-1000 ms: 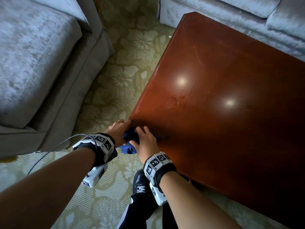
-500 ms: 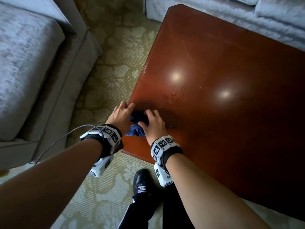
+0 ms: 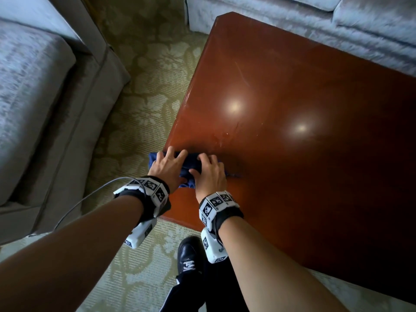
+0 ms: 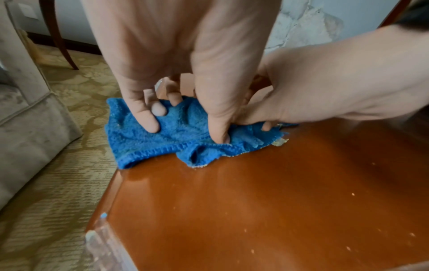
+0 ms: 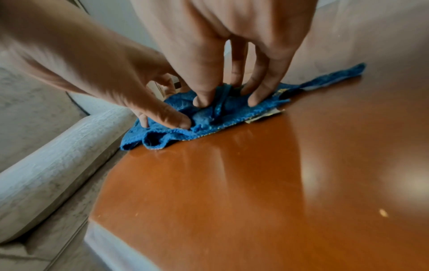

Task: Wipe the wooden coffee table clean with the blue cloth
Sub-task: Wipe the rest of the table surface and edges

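Head view shows both hands side by side on the blue cloth (image 3: 188, 168), which lies bunched at the left edge of the wooden counter (image 3: 292, 154), not far from its near left corner. On the left hand (image 3: 165, 170) the fingers (image 4: 148, 117) are spread and nearly straight, their tips pressing down into the terry pile, the thumb pushed into a fold near the cloth's near hem. On the right hand (image 3: 210, 174) the fingers (image 5: 262, 91) are likewise parted and extended, tips planted on the cloth, with a ridge of fabric raised between two of them; neither hand is curled round the cloth. One side of the cloth overhangs the counter's left edge, and a thin tail of it trails away across the wood toward the counter's middle. Pale crumbs (image 4: 281, 142) touch the frayed edge of the cloth, and small specks dot the glossy wood nearer the wrist. Two bright light reflections sit on the counter beyond the hands. Grey sofas (image 3: 33, 97) stand off the left and far edges, on a patterned carpet (image 3: 144, 118). A black shoe (image 3: 188, 255) stands by the near edge.
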The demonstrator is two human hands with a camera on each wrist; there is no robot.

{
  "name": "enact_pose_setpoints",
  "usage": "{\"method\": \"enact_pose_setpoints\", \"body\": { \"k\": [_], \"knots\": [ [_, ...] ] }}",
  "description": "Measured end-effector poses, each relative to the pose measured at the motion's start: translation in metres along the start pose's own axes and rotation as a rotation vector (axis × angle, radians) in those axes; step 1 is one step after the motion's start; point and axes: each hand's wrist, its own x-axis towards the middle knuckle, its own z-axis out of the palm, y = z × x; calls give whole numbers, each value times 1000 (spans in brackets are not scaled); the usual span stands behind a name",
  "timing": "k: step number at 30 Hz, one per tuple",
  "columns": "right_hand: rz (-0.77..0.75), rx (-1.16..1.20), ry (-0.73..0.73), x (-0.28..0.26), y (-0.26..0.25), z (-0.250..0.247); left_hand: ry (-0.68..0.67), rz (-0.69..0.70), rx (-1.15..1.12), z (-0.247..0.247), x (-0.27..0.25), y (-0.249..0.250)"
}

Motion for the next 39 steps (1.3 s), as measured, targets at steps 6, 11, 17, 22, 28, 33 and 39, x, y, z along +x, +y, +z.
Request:
{"method": "enact_pose_setpoints", "body": {
  "k": [6,11,17,22,28,33,39],
  "knots": [
    [-23,69,30,34,11,-13,0,12,-33,-20,34,10],
    [-18,129,13,68,18,-32,3,33,-19,-40,63,20],
    [-8,125,11,108,26,-53,19,77,-74,-65,96,29],
    [47,148,3,131,20,-63,28,105,-74,-78,123,26],
    [29,10,10,132,4,-62,-92,162,-49,-93,142,18],
    [-46,-12,-53,126,-13,-54,-196,101,-117,-87,136,-10],
    [-23,-21,-165,134,-31,-54,-192,100,-225,-83,132,-27]
  ]
}}
